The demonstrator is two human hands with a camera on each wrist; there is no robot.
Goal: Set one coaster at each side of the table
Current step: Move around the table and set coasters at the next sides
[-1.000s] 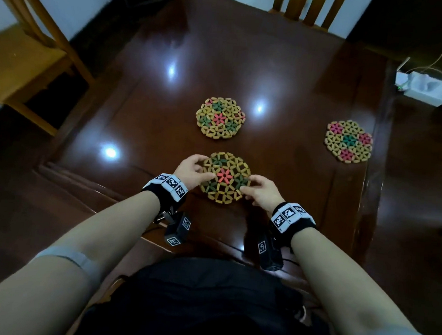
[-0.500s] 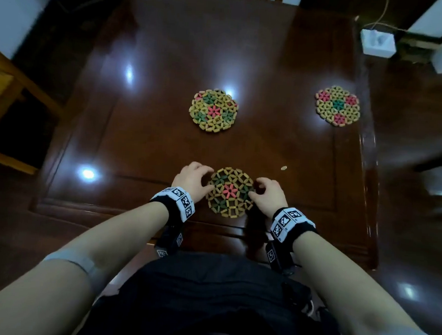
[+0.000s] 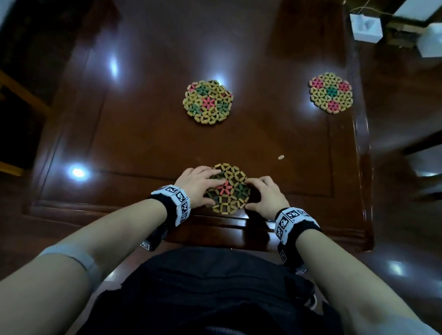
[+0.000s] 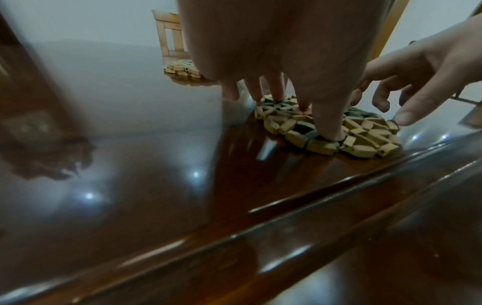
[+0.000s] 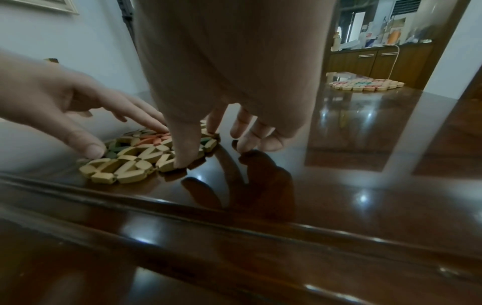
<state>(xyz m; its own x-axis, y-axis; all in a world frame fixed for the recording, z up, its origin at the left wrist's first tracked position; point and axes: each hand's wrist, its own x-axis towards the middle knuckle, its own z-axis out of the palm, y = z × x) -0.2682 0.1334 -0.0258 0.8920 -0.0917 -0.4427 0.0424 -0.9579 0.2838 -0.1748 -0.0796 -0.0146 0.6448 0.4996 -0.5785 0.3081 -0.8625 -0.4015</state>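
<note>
Three round coasters of beige, pink and green wooden beads lie on the dark glossy table (image 3: 143,141). The near coaster (image 3: 229,194) (image 4: 362,134) (image 5: 130,163) lies flat by the table's near edge. My left hand (image 3: 196,185) (image 4: 294,111) rests on its left half, straight fingers and thumb pressing down. My right hand (image 3: 261,196) (image 5: 208,144) touches its right rim with the thumb, its fingers spread loosely onto the table. A second coaster (image 3: 208,102) (image 4: 180,69) sits mid-table. The third coaster (image 3: 330,92) (image 5: 365,84) lies by the right edge.
A small pale bit (image 3: 281,157) lies on the table right of centre. White boxes (image 3: 365,27) and a cable stand beyond the far right corner. A wooden chair (image 3: 8,92) stands left of the table, and a stepped rim (image 3: 211,219) runs along the near edge.
Both hands have slid the near coaster toward the table's near edge. The left fingers have moved from its rim onto its top. The other two coasters have not moved.
</note>
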